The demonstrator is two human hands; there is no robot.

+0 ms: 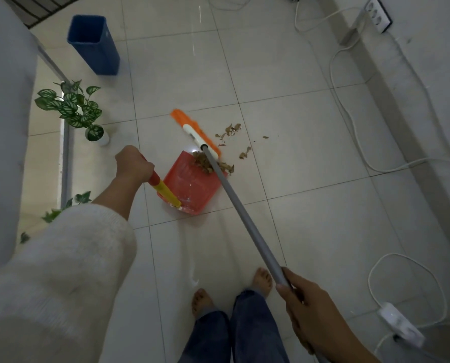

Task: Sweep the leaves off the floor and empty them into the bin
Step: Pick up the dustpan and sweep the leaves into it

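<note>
A red dustpan (190, 184) lies flat on the tiled floor, and my left hand (132, 163) grips its red and yellow handle (163, 189). My right hand (305, 302) holds the grey pole of a broom (245, 218). The broom's orange and white head (195, 132) rests at the dustpan's far lip. A clump of dry brown leaves (208, 163) sits at the pan's mouth under the pole. More loose leaves (231, 131) lie scattered on the floor just right of the broom head. The blue bin (94, 45) stands upright at the far left.
A potted green plant (74, 111) stands left of the dustpan beside a metal frame. White cables (349, 121) and a power strip (399, 323) run along the right wall. My bare feet (231, 289) are at the bottom centre.
</note>
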